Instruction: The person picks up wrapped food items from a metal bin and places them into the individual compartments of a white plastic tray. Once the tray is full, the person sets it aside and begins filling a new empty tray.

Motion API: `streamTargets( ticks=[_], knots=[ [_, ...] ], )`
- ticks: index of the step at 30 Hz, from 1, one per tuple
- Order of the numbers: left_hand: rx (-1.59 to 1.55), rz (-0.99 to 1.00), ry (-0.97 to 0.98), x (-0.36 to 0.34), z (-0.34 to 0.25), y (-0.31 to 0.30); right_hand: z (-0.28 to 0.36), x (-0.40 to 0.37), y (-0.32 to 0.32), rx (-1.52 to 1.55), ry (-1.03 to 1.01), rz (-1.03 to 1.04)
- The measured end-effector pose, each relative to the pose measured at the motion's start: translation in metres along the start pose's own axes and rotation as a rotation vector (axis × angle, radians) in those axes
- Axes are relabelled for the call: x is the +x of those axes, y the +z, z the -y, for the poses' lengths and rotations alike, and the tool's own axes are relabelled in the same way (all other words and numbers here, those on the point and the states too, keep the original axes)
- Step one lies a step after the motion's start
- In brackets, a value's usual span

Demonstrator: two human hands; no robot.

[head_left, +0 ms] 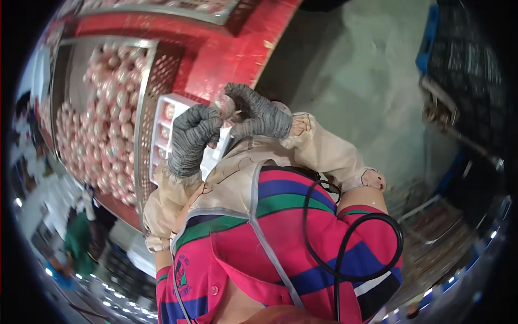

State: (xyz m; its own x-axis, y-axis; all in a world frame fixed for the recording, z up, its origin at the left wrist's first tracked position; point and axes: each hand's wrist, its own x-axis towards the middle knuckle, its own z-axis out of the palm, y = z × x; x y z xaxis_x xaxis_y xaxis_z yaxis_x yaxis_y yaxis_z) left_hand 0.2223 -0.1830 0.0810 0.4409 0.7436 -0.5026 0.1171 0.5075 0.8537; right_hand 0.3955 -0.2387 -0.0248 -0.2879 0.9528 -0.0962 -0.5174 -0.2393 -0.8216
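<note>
A round pinkish ball in clear plastic wrap (224, 106) is between my two hands, above the edge of the red table. My left hand (193, 137), in a grey knit glove, is curled closed with its fingertips against the ball's left side. My right hand (263, 114), gloved alike, curves around the ball from the right, fingertips at its top and thumb lower down. Part of the wrap shows between them. Just left of and partly behind my left hand is a white tray (185, 101) with similar balls in its compartments.
A perforated metal bin (144, 108) heaped with wrapped balls (108, 119) sits on the red table (226, 54). Another metal tray (216, 15) lies farther back. Dark stacked crates (464, 70) stand at right. A person in green (79, 243) is at lower left.
</note>
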Motion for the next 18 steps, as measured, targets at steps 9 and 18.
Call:
streamTargets(
  ticks=[9, 18],
  knots=[
    [0.178, 0.105, -0.238, 0.051, 0.054, 0.091, -0.050, -0.084, -0.057, 0.079, -0.190, -0.543],
    [0.170, -0.158, -0.093, 0.031, 0.056, 0.025, -0.114, 0.047, -0.276, 0.039, -0.006, -0.996]
  ],
)
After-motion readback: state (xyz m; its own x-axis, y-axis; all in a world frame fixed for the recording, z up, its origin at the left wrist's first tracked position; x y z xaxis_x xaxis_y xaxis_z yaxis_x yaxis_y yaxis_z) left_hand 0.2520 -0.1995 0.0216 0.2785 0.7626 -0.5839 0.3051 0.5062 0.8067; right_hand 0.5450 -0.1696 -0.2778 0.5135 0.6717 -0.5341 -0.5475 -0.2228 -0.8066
